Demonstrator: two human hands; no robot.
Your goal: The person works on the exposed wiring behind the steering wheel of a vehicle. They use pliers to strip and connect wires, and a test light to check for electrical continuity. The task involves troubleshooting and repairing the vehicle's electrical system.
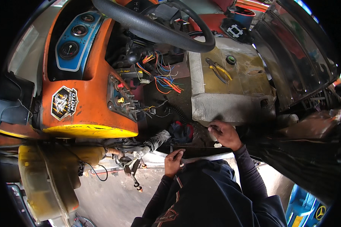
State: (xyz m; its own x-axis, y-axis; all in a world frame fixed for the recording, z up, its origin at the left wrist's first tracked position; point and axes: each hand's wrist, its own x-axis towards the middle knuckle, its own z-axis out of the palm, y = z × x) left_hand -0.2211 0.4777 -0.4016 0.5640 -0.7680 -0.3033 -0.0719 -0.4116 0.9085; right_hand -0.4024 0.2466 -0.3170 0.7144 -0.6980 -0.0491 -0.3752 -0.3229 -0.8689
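My left hand (173,162) is closed in front of my body, at the sill of the cab, its thumb and fingers pressed together. A thin upright piece shows just above its fingertips; whether the hand grips it I cannot tell. My right hand (226,135) is curled shut beside the lower front edge of a worn grey and tan covered box (235,108). Whatever its fingers hold is too small or hidden. Pliers with yellow handles (218,70) and a small roll of black tape (231,59) lie on top of the box.
Loose coloured wires (170,84) hang below the steering wheel (155,30). To the left stands an orange dashboard (83,102) with gauges and switches. A yellowed plastic tank (45,181) is at lower left. A dark red and black object (180,130) lies on the cab floor.
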